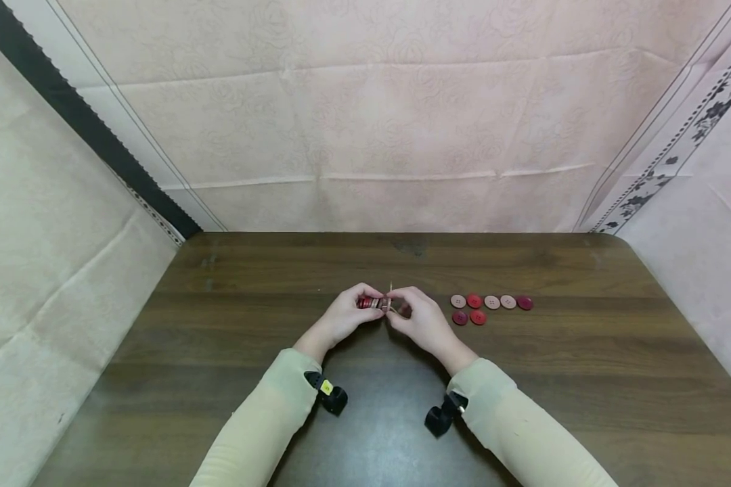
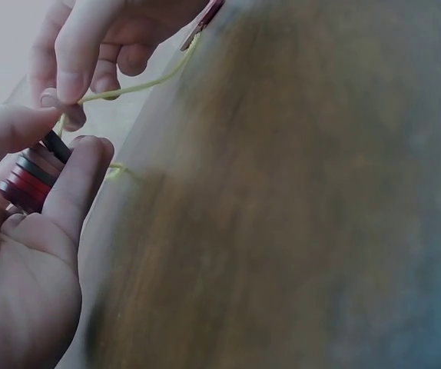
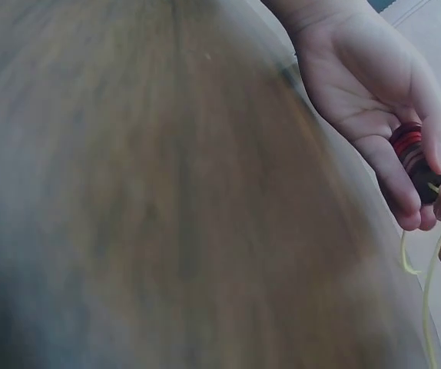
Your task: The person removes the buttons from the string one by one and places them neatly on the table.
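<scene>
My left hand (image 1: 343, 319) grips a stack of red, pink and dark buttons (image 2: 28, 181) between its thumb and fingers. The stack lies sideways, its dark end button turned towards my right hand (image 1: 425, 323). A thin yellow cord (image 2: 147, 86) comes out at that end, where my right thumb and fingertip pinch it. From there the cord trails on past the right hand, and a short tail of it shows below the left fingers. Right at the stack's end, the fingertips of both hands nearly meet. Part of the stack is covered by the left fingers.
Several loose buttons lie in two rows on the wooden table (image 1: 365, 433) to the right of my hands, among them a red button (image 1: 474, 302), a pink button (image 1: 491, 302) and a dark red button (image 1: 524, 303). A pale cloth (image 1: 402, 122) hangs behind the table.
</scene>
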Tool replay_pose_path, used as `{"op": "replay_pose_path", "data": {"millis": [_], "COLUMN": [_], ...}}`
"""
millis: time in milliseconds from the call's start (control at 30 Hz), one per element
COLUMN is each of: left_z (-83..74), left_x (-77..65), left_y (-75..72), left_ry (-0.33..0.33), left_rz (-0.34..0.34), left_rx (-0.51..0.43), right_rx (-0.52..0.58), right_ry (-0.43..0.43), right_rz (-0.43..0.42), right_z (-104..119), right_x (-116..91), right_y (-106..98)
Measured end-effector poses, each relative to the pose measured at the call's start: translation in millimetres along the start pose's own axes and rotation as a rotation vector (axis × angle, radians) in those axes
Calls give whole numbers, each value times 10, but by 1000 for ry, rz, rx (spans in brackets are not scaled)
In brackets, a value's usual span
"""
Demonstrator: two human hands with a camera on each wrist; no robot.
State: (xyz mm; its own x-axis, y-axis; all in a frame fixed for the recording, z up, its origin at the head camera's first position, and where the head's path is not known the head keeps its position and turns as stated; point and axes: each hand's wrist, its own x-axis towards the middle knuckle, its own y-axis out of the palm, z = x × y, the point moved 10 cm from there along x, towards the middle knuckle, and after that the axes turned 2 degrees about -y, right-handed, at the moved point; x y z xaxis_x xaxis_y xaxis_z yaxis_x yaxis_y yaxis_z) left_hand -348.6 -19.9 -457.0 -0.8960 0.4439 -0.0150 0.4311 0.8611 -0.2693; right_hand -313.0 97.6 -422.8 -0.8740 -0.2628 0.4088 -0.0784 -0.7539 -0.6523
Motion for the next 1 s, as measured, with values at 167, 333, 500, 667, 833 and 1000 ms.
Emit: {"op": "replay_pose_path", "data": {"millis": [167, 333, 500, 667, 833, 1000], "left_z": [11, -109, -134, 37, 23, 2], "left_x": [7, -53, -49, 20, 14, 16], "left_y": [-18, -8, 7, -3, -3, -2], "left_ry": [-10, -26, -38, -35, -11, 5], "left_rz": [-15, 9, 32, 20, 7, -2], "left_rx": [26, 10, 1, -13, -42, -56], "right_rx": [1, 4, -7, -33, -25, -28], "right_ry": [47, 82, 69, 40, 46, 80], "right_rz": [23, 37, 31, 18, 22, 28], "right_z": [-78, -141, -166, -206, -265, -333], "right_x": [-22, -43, -64, -102, -140, -173], "right_y": [-45, -111, -202, -300, -388, -457]}}
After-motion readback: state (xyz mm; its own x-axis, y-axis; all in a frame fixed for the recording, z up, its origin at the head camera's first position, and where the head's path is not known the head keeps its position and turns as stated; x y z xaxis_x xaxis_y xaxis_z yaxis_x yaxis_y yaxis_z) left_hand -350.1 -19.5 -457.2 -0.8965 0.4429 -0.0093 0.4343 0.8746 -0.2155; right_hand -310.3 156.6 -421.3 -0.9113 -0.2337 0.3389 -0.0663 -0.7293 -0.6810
